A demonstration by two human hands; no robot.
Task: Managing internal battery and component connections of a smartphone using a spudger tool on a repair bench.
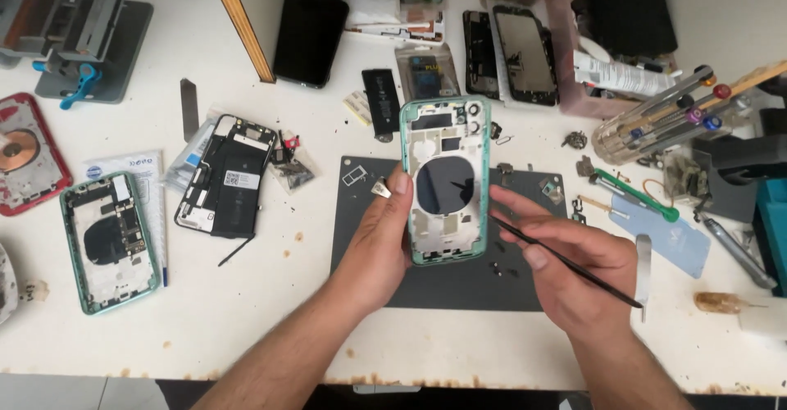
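Fingers [399, 187] of the left hand [379, 242] clasp a green phone housing [445, 180], upright above the dark mat [361, 238]. Right hand [574, 266] pinches a thin black spudger [566, 264], tip inside the housing.

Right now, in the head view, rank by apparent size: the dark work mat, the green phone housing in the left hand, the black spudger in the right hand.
1. Dark work mat, largest.
2. Green phone housing; held up nearer the camera, so it looks bigger than it is.
3. Black spudger, thin, smallest.
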